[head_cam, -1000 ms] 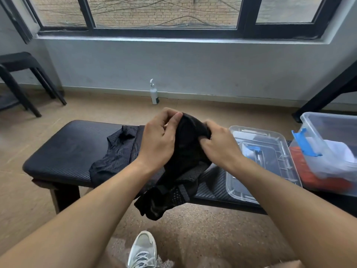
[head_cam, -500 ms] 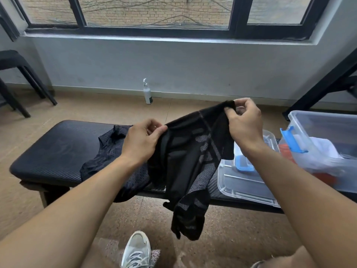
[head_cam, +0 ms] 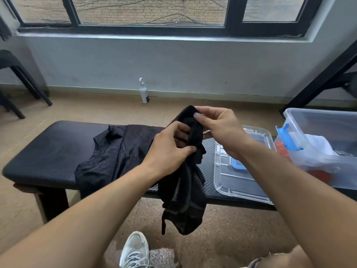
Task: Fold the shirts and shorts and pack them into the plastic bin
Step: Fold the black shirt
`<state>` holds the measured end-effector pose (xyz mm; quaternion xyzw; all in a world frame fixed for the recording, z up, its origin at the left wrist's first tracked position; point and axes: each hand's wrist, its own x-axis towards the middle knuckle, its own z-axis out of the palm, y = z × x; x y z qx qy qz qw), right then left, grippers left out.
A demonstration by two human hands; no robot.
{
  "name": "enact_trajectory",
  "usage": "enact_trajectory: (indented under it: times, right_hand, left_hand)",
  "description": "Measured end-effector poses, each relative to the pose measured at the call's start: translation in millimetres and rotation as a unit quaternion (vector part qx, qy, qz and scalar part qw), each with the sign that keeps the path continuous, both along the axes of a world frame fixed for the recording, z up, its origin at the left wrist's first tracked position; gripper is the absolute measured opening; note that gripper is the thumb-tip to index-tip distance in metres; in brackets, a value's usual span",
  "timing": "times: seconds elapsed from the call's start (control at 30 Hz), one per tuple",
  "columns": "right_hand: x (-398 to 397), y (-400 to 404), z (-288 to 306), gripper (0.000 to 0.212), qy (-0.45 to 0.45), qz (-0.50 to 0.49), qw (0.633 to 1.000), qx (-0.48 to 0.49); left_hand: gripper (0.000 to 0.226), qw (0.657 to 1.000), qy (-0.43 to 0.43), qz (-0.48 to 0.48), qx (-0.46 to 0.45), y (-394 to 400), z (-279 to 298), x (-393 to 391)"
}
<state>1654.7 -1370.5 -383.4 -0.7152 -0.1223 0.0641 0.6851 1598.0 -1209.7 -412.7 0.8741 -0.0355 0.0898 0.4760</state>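
Both hands up, black shorts [head_cam: 183,182] bunched between. Left hand [head_cam: 170,151] fingers pinching the cloth, right hand [head_cam: 218,130] fingers nipping its top edge, likely hunting corners to fold. Plastic bin [head_cam: 316,120] waiting right of fingers.

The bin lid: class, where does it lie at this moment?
In the head view the clear lid lies flat on the right part of the bench, between the held black garment and the plastic bin.

Black mesh shorts [head_cam: 185,182] hang bunched above the bench, beside the clear bin [head_cam: 326,132].
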Motion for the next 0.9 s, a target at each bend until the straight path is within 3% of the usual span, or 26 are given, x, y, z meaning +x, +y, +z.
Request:
enact_trajectory:
  times: [0.07,0.27,0.4,0.47,0.53,0.6,0.63,0.7,0.77,0.9]
  right_hand:
    - [3,0,-2,0.017,-0.021,-0.043,0.999,0.003]
    - [18,-11,-8,0.028,-0.037,-0.169,0.985,0.019]
    - [28,-31,-10,0.024,-0.026,-0.195,0.975,-0.099]
    - [24,-38,-6,0.012,-0.047,-0.163,0.970,-0.173]
    - [15,-44,7,0.021,-0.029,-0.048,0.970,-0.235]
    - [3,-50,21,0.027,0.051,0.115,0.938,-0.324]
    - [-1,-51,26,0.021,0.059,0.150,0.919,-0.360]
    - [3,-51,29,0.006,0.020,0.056,0.953,-0.297]
    - [13,-50,28,0.013,0.008,-0.142,0.981,-0.128]
    - [26,-53,20,0.020,0.019,-0.382,0.922,0.063]
  left_hand:
    - [0.018,0.999,-0.006,0.025,0.022,3,-3,4]
    - [0.013,0.996,0.060,0.064,-0.025,12,-5,12]
    - [0.022,0.993,0.060,0.076,-0.073,33,3,13]
    - [0.023,0.989,0.041,0.099,-0.105,46,5,15]
    - [0.027,0.987,0.030,0.103,-0.124,55,6,14]
    - [0.031,0.991,0.043,0.072,-0.101,60,8,11]
    - [0.033,0.994,0.063,0.047,-0.080,62,9,8]
    - [0.039,0.991,0.122,-0.007,-0.050,66,12,3]
    - [0.039,0.986,0.162,-0.035,-0.019,69,11,1]
    - [0.023,0.987,0.161,-0.026,-0.009,75,7,5]
